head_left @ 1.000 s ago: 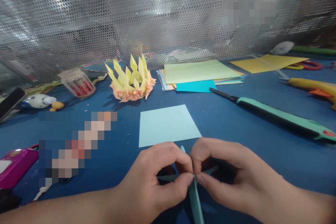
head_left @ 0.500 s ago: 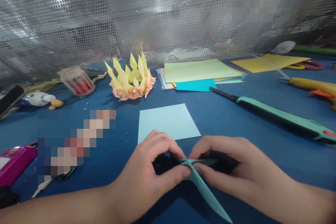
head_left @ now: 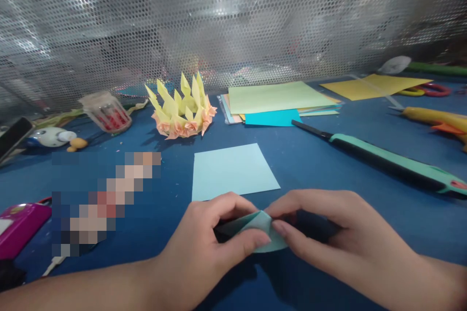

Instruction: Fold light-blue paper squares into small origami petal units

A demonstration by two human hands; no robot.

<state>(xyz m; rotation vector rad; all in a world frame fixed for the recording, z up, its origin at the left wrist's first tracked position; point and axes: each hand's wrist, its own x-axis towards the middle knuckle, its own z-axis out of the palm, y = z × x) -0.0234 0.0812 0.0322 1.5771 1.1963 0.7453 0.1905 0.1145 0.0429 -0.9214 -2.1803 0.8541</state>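
- Left hand [head_left: 215, 248] pinches the folded paper [head_left: 255, 233], just in front of the paper square [head_left: 233, 172].
- Right hand [head_left: 328, 238] pinches its other side.

A paper-craft workbench (blue table [head_left: 365, 189]): coloured paper stack [head_left: 277, 102], glue gun [head_left: 438, 121].

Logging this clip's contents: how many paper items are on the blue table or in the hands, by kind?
Folded pieces: 2, the held light blue piece, the yellow crown.
Loose flat sheets: 2, the light blue square, the yellow sheet.
Stacks: 1, the paper stack.
Total: 5.
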